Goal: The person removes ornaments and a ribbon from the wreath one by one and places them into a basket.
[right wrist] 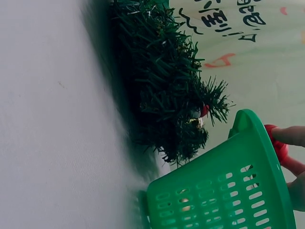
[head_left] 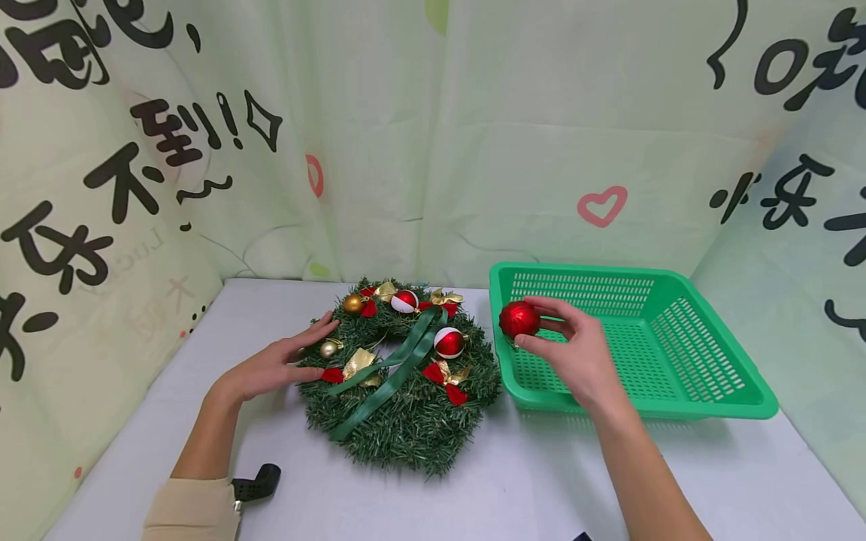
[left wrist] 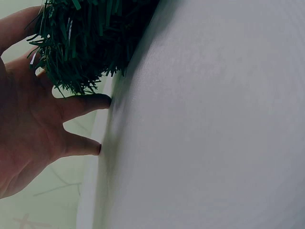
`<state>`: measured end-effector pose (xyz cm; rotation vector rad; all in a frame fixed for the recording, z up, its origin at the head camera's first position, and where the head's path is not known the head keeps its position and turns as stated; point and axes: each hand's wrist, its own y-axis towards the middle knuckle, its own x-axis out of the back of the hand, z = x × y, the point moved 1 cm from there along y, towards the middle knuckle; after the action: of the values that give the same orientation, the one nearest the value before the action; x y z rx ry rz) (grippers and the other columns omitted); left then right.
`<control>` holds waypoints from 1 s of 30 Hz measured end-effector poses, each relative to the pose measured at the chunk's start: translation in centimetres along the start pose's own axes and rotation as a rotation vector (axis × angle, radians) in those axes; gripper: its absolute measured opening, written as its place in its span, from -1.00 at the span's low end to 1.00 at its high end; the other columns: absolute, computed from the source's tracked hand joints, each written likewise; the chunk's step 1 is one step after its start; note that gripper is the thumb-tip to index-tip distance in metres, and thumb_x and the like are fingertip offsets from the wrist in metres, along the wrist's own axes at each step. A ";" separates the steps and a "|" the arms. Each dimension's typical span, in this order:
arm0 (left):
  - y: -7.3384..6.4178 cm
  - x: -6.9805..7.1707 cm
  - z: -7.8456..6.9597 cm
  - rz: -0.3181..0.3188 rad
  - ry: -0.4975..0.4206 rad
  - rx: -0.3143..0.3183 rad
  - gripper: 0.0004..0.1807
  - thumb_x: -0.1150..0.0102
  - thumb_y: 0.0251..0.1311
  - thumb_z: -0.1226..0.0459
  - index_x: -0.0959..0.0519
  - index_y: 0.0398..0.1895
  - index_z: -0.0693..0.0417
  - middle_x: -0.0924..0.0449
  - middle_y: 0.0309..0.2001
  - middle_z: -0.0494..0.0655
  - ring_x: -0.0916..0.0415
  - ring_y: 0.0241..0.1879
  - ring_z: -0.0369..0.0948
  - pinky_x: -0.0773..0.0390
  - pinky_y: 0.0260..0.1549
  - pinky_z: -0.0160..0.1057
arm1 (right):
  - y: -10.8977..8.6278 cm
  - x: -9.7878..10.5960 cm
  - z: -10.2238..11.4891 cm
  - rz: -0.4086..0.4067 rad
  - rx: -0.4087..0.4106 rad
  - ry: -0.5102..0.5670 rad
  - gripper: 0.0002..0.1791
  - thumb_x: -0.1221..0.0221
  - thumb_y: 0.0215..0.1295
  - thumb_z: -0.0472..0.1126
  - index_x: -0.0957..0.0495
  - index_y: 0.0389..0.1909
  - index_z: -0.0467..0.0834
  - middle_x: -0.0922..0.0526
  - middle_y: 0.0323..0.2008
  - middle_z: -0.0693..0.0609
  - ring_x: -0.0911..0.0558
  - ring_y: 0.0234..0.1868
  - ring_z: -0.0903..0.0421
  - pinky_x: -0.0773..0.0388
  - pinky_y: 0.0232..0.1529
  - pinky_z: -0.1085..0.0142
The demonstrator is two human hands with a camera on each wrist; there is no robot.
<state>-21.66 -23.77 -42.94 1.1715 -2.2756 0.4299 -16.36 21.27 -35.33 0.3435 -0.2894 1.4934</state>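
I hold a shiny red ball (head_left: 519, 320) up in the air at the left end of the green basket (head_left: 710, 409), near its rim. My right hand (head_left: 575, 353) pinches it between the thumb and fingertips. In the right wrist view, only part of the ball shows past the basket's slotted wall.

Just left of the basket, the green wreath (head_left: 406, 443) lies flat. A dark green ribbon (head_left: 389, 387) trails across its middle. Around the ring sit two red-and-white balls (head_left: 449, 343), a gold ball (head_left: 353, 303), a smaller, paler gold ball (head_left: 329, 349) and several red-and-gold bows (head_left: 448, 379). The near part of the ring is plain greenery.

My left hand (head_left: 280, 364) rests against the wreath's left side, its fingers spread and gripping nothing; in the left wrist view, two of them stretch out beside the bristly edge. A black device (head_left: 260, 483) sits at my left wrist.

Under everything is the white-covered table (head_left: 304, 496). Behind it hangs a pale green curtain (head_left: 541, 113) with black lettering and pink hearts (head_left: 602, 207).
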 end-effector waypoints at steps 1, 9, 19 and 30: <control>0.0 0.0 0.0 0.000 0.000 0.000 -0.16 -0.22 0.45 0.09 -0.07 0.70 -0.13 0.26 0.72 0.00 0.22 0.65 0.27 -0.07 0.46 0.48 | 0.0 0.1 0.0 -0.003 -0.001 -0.004 -0.32 -0.46 0.28 -0.10 -0.51 0.42 0.03 -0.56 0.32 -0.06 -0.53 0.32 -0.07 -0.73 0.01 0.18; 0.0 0.0 0.1 -0.003 0.001 0.003 -0.16 -0.23 0.45 0.09 -0.08 0.70 -0.13 0.25 0.72 0.01 0.20 0.65 0.27 -0.07 0.47 0.46 | 0.2 0.6 -0.4 -0.015 -0.013 -0.042 -0.30 -0.46 0.28 -0.06 -0.49 0.44 0.05 -0.54 0.34 -0.07 -0.51 0.35 -0.10 -0.71 0.05 0.11; 0.1 0.0 0.3 -0.002 0.001 -0.001 -0.15 -0.23 0.45 0.09 -0.07 0.70 -0.13 0.25 0.72 0.01 0.20 0.65 0.28 -0.06 0.47 0.47 | 0.3 0.9 -1.0 -0.011 -0.032 -0.079 -0.30 -0.44 0.29 -0.08 -0.48 0.44 0.02 -0.51 0.36 -0.07 -0.49 0.37 -0.14 -0.68 0.09 0.00; 0.1 -0.1 0.5 -0.008 -0.006 0.008 -0.13 -0.25 0.43 0.07 -0.05 0.70 -0.18 0.25 0.73 -0.05 0.19 0.66 0.24 -0.06 0.48 0.45 | 0.8 1.0 -1.9 -0.001 -0.059 -0.111 -0.32 -0.43 0.30 -0.11 -0.48 0.45 0.01 -0.49 0.38 -0.13 -0.48 0.38 -0.19 -0.68 0.09 0.04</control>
<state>-21.88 -23.90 -43.38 1.1865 -2.2762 0.4331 -17.14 23.02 -36.68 0.3801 -0.4206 1.4642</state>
